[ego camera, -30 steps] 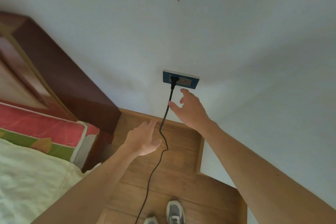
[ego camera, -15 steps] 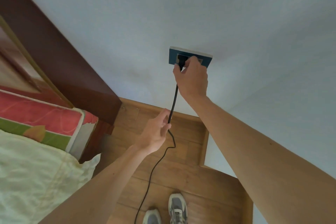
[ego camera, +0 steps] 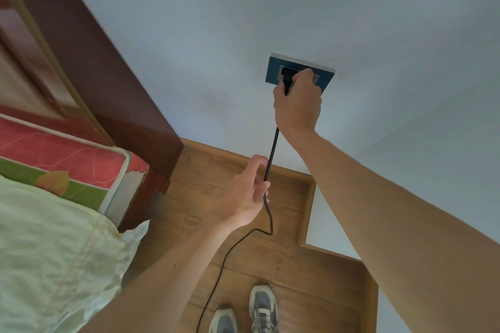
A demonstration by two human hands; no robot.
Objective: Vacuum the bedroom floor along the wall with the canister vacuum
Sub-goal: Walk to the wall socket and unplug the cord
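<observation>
A black plug (ego camera: 286,77) sits in a blue wall socket (ego camera: 273,73) on the pale wall. My right hand (ego camera: 297,103) grips the plug at the socket. From it a black power cord (ego camera: 272,151) runs down to the wooden floor (ego camera: 284,265). My left hand (ego camera: 247,194) pinches the cord lower down, between thumb and fingers. The canister vacuum itself is out of sight.
A bed with a dark wooden headboard (ego camera: 89,62), a red and green mattress (ego camera: 67,167) and a pale sheet (ego camera: 48,251) fills the left. My two grey shoes (ego camera: 246,311) stand on the floor near a wall corner (ego camera: 308,224).
My right hand rose to the socket and closed on the plug. My left hand, open a second ago, has taken hold of the cord below it.
</observation>
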